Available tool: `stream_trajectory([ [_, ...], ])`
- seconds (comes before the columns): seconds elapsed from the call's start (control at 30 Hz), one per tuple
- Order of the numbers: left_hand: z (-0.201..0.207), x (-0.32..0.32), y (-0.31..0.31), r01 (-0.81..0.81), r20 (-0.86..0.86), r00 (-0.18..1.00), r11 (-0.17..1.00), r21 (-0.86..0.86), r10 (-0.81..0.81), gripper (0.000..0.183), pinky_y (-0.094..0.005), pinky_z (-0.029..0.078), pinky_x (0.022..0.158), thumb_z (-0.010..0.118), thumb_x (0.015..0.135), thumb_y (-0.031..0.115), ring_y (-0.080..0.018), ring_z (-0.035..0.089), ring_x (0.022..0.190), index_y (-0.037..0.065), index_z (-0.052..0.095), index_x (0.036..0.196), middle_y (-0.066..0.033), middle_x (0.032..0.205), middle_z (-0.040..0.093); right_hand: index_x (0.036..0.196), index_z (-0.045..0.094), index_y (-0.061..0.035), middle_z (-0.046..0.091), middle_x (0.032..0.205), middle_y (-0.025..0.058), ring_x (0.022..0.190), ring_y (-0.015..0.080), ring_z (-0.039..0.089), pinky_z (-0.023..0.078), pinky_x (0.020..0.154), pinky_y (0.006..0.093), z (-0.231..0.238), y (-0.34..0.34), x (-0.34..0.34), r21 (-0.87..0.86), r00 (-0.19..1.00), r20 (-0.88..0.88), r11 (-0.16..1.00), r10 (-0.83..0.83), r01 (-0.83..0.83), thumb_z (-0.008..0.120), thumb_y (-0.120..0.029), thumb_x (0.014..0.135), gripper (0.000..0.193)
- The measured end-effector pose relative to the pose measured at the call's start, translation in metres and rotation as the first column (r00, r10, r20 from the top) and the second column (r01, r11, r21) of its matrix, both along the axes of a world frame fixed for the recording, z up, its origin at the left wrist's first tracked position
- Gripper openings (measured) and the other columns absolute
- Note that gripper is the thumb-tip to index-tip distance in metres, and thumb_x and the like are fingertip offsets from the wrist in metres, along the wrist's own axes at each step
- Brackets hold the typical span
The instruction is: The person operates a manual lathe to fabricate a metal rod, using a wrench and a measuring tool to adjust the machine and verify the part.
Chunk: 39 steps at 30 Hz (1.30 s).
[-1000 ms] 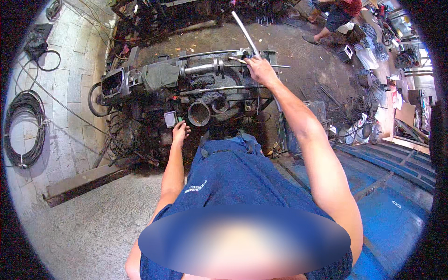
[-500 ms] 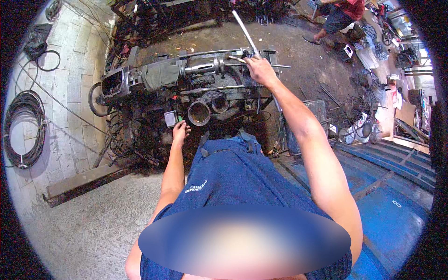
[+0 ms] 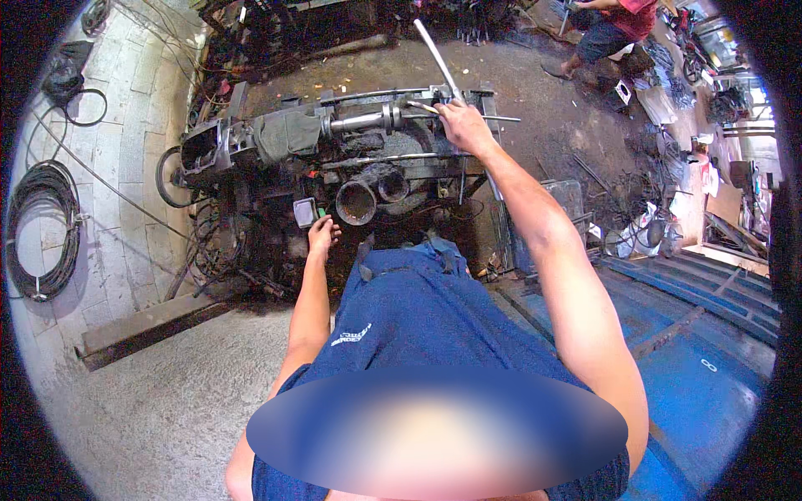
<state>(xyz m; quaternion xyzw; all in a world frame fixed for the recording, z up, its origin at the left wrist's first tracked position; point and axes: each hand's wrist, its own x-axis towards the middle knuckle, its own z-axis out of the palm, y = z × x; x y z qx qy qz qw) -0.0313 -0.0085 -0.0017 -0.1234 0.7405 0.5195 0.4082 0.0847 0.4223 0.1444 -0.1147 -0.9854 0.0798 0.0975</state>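
A lathe-like machine (image 3: 242, 149) stands across in front of me, carrying a shiny metal shaft (image 3: 355, 122) with a round collar. My right hand (image 3: 465, 127) is closed at the shaft's right end, around a thin pale stick-like piece (image 3: 424, 106) that points left toward the collar; its kind is unclear. Just beyond that hand, a long silvery pipe (image 3: 436, 57) slants up and away. My left hand (image 3: 323, 233) reaches to a small grey box (image 3: 306, 212) with a green part (image 3: 322, 213). Its fingers are slightly apart at the green part.
Two round open pipe-like parts (image 3: 357, 204) sit low at the machine's front. A dark cloth (image 3: 288, 134) covers part of its top. Coiled black hose (image 3: 43, 230) lies at the left wall. Another person in a red shirt (image 3: 631, 18) is at the far right. Blue metal panels (image 3: 702, 392) lie at right.
The shaft has turned: a slot that showed on its side is out of sight now. Both my hands stay nearly where they were.
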Motion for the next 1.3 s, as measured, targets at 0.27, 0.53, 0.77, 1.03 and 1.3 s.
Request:
stream_trajectory([
  [0.27,-0.003,0.0,-0.002,0.001,-0.007,1.0,1.0,0.019,-0.001,0.029,-0.0278,0.048,0.056,0.054,0.091,0.02,-0.0155,0.063,0.07,0.013,0.055,0.119,-0.0065,0.088,0.065,0.108,0.057,-0.0077,0.062,0.092,0.0066,0.097,0.0229,0.057,0.048,0.076,0.0421,0.002,0.0,0.002,0.028,1.0,-0.018,1.0,-0.002,0.003,0.048,-0.016,0.088,0.024],
  [0.53,-0.01,-0.001,-0.003,-0.009,-0.001,1.0,1.0,-0.006,0.009,0.028,-0.0287,0.048,0.056,0.054,0.092,0.022,-0.0153,0.063,0.069,0.015,0.055,0.119,-0.0052,0.087,0.065,0.105,0.058,-0.0081,0.062,0.092,0.0031,0.098,0.0194,0.056,0.044,0.085,0.0488,0.006,-0.004,0.001,0.098,0.999,0.037,0.995,0.006,-0.009,0.054,-0.012,0.079,0.027],
  [0.77,-0.006,-0.001,-0.003,-0.011,0.01,1.0,1.0,0.014,0.01,0.027,-0.0285,0.048,0.057,0.054,0.092,0.022,-0.0146,0.063,0.069,0.015,0.055,0.119,-0.0042,0.086,0.065,0.116,0.055,-0.0002,0.062,0.09,0.0115,0.092,0.0245,0.059,0.025,0.105,0.0578,0.009,-0.033,0.001,0.327,0.997,0.043,0.944,-0.056,0.039,0.049,-0.007,0.08,0.038],
  [1.03,0.006,-0.001,-0.001,0.001,0.034,0.999,1.0,-0.008,-0.001,0.026,-0.0278,0.048,0.06,0.054,0.092,0.023,-0.0129,0.063,0.071,0.016,0.056,0.117,-0.0032,0.088,0.065,0.125,0.041,0.006,0.058,0.094,0.026,0.081,0.0429,0.061,0.051,0.071,0.0489,-0.035,-0.094,-0.018,-0.389,0.882,0.12,0.796,-0.455,0.464,0.05,-0.01,0.08,0.049],
  [1.3,0.012,-0.003,-0.002,0.048,0.027,0.999,0.998,-0.035,-0.047,0.029,-0.0254,0.045,0.055,0.054,0.092,0.022,-0.0113,0.062,0.069,0.014,0.056,0.12,-0.0038,0.087,0.065,0.124,0.041,0.0076,0.062,0.088,0.027,0.08,0.0419,0.063,0.051,0.072,0.0495,-0.056,-0.11,-0.045,-0.477,0.857,0.24,0.714,-0.456,0.513,0.054,-0.014,0.079,0.051],
])
